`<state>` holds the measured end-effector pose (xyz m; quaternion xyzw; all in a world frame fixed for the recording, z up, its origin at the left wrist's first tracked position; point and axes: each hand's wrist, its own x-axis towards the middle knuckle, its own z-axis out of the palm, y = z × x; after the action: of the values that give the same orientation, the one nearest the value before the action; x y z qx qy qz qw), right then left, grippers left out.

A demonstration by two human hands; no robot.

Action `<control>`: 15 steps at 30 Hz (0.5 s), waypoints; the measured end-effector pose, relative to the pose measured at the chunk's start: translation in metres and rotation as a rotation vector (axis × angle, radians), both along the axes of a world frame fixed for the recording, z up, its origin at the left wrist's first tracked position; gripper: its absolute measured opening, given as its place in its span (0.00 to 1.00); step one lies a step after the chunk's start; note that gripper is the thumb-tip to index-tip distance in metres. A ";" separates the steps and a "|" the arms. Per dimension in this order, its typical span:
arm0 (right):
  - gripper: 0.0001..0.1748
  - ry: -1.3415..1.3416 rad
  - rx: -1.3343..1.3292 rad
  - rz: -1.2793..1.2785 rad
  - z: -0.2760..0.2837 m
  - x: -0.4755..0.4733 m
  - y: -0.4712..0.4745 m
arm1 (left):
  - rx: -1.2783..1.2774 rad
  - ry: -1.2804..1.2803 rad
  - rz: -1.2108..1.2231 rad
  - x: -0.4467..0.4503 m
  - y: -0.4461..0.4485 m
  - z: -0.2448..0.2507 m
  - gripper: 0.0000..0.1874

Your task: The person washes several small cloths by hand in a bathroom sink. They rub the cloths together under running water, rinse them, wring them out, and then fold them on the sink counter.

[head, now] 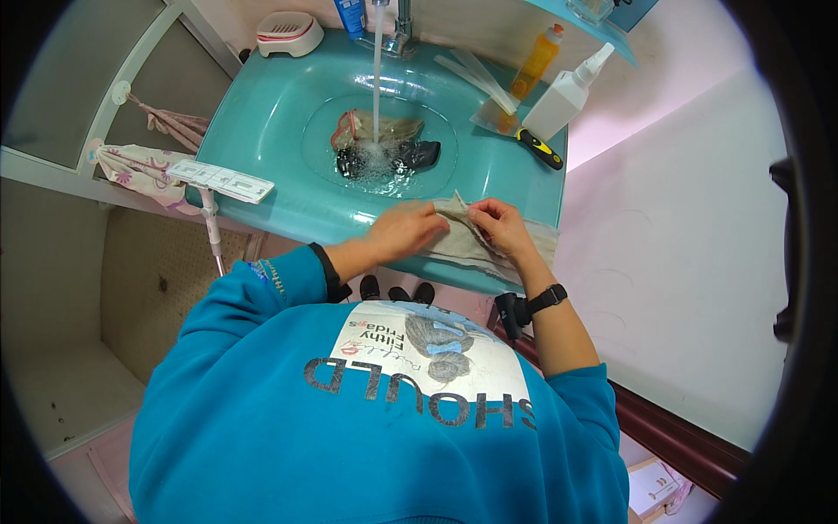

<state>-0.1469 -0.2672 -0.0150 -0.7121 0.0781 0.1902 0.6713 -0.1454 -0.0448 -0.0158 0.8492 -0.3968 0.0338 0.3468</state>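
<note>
A grey-beige cloth (458, 237) lies over the front right rim of the teal washbasin (262, 141). My right hand (501, 226) pinches a raised fold of it between thumb and fingers. At the cloth's left edge is my left hand (407, 229), slightly blurred, its fingers bent; whether they grip the fabric is unclear. Water from the running faucet (402, 33) falls into the basin. Under the stream lie a beige cloth with red edging (386, 126) and a black item (422, 155), partly hidden by bubbles.
On the right ledge are a white bottle (560, 101), an orange bottle (537, 62), white strips (481, 78) and a scraper with a black-yellow handle (540, 149). A soap box (288, 33) and blue tube (351, 18) stand behind. A white stand (222, 180) is at left.
</note>
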 end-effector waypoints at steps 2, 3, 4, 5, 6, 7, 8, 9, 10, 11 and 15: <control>0.08 0.026 -0.002 0.009 0.001 0.000 0.000 | 0.118 0.001 0.029 0.009 0.005 0.000 0.06; 0.08 0.032 -0.003 0.011 0.002 0.000 0.000 | 0.176 0.001 0.043 0.012 0.008 -0.001 0.05; 0.08 0.037 0.012 0.006 0.004 -0.001 0.001 | 0.199 -0.016 0.053 0.014 0.010 -0.001 0.04; 0.08 0.028 0.002 0.011 0.005 -0.001 0.001 | 0.214 -0.012 0.083 0.015 0.013 -0.001 0.05; 0.08 0.019 0.009 0.009 0.006 -0.001 0.002 | 0.229 -0.012 0.107 0.017 0.015 -0.002 0.06; 0.08 0.007 0.049 0.014 0.007 -0.002 0.002 | 0.283 0.009 0.131 0.018 0.016 -0.002 0.06; 0.08 0.013 0.016 0.006 0.008 -0.002 0.003 | 0.210 0.010 0.173 0.019 0.017 -0.003 0.06; 0.08 0.016 0.017 0.008 0.009 -0.003 0.004 | 0.176 0.031 0.217 0.021 0.017 -0.004 0.06; 0.08 0.020 0.029 0.010 0.010 -0.003 0.004 | 0.142 0.052 0.263 0.021 0.017 -0.005 0.06; 0.08 0.022 0.020 0.014 0.011 -0.003 0.005 | 0.115 0.111 0.271 0.023 0.016 -0.005 0.06; 0.08 0.033 0.018 0.027 0.012 -0.003 0.005 | 0.150 0.282 0.248 0.030 0.008 -0.009 0.09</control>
<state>-0.1497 -0.2625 -0.0031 -0.7038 0.0778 0.2118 0.6736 -0.1156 -0.0364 -0.0245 0.9115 -0.2379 -0.0726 0.3277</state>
